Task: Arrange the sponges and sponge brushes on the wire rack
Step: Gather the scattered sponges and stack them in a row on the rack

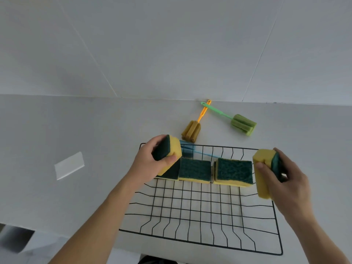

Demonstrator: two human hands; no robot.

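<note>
On the tabletop, the rack carries a row of sponges along its far side. Both hands grip one sponge each: left, right. Next, they should be set beside the row; two brushes wait behind.

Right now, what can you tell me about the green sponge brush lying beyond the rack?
The green sponge brush lies flat on the pale counter, behind the black wire rack and clear of it. It has a thin, bright green plastic handle with a loop at the end and a ribbed, olive-green foam head pointing right. Its loop end crosses the orange sponge brush handle near the wall. Neither hand touches it.
</note>
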